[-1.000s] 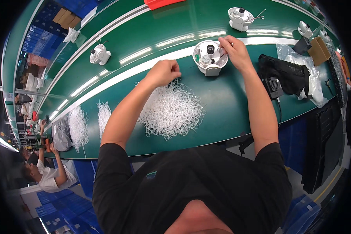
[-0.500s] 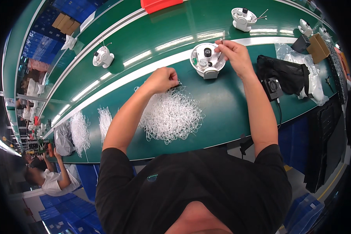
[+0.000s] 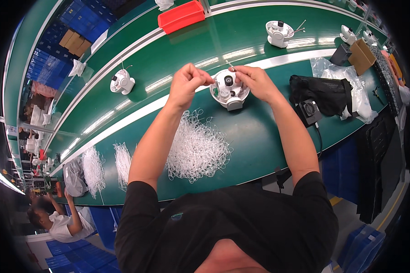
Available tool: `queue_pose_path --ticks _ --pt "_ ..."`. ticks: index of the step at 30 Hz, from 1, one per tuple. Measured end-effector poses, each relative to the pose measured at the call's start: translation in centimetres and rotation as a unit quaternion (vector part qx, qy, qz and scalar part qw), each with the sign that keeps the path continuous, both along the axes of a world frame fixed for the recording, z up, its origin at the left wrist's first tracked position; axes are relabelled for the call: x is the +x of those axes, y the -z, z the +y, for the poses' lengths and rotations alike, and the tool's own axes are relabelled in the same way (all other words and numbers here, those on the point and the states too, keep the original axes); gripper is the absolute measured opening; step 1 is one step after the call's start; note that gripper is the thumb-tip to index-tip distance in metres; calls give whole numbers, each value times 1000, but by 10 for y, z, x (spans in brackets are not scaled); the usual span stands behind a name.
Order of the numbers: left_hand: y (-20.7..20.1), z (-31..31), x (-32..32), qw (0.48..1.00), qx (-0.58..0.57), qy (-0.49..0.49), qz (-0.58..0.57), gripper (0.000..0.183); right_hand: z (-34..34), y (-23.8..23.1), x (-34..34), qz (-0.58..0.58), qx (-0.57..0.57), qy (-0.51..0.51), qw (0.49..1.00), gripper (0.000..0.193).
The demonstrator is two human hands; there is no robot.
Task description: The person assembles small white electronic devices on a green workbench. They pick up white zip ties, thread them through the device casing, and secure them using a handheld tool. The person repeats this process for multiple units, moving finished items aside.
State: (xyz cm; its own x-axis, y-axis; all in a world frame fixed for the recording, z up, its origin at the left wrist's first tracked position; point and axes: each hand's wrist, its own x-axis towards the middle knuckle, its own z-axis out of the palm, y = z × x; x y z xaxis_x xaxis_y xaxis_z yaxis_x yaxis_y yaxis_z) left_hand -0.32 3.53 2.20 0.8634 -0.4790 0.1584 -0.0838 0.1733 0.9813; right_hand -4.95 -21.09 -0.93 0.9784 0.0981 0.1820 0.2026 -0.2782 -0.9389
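Observation:
A white camera housing [image 3: 235, 103] with a black lens stands open-faced on the green bench in front of me. At its upper right rim, my right hand [image 3: 258, 83] pinches a thin cable [image 3: 229, 63], whose pale end sticks up past the fingertips. My left hand [image 3: 185, 87] is closed in a pinch at the housing's left rim; whatever lies between its fingertips is too small to make out. Below that hand lies a heap of thin white looped ties [image 3: 199, 150].
Similar camera units stand on the belt at left [image 3: 122, 82] and at far right [image 3: 279, 34]. A red bin [image 3: 181, 17] is at the back. To the right lie a black mesh bag [image 3: 321, 93], a small black fan device [image 3: 309, 111] and clear plastic bags [image 3: 362, 98]. Another person works at far left.
My left hand has risen from the heap of ties to the housing's left rim. The right hand still pinches by the housing. The view has shifted slightly.

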Motion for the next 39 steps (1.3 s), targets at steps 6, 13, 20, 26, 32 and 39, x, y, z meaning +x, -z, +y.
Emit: queue_pose_path --ticks 6,13,20,26,32,39 --pt "6 -23 28 994 -52 11 99 13 5 -8 5 3 -41 11 999 26" --pt "3 -36 30 997 -23 -14 78 18 8 -11 12 -7 -86 20 996 26" --pt "5 -39 30 997 73 10 25 15 11 -18 11 6 -96 13 995 23" --pt "3 -44 26 985 173 -3 8 11 11 -11 14 -17 -46 14 999 22" --pt "13 -44 31 961 270 -21 -56 14 15 -5 11 -36 53 -7 998 21" --pt "18 -44 25 883 351 -46 -308 10 16 15 26 -37 196 76 977 20"
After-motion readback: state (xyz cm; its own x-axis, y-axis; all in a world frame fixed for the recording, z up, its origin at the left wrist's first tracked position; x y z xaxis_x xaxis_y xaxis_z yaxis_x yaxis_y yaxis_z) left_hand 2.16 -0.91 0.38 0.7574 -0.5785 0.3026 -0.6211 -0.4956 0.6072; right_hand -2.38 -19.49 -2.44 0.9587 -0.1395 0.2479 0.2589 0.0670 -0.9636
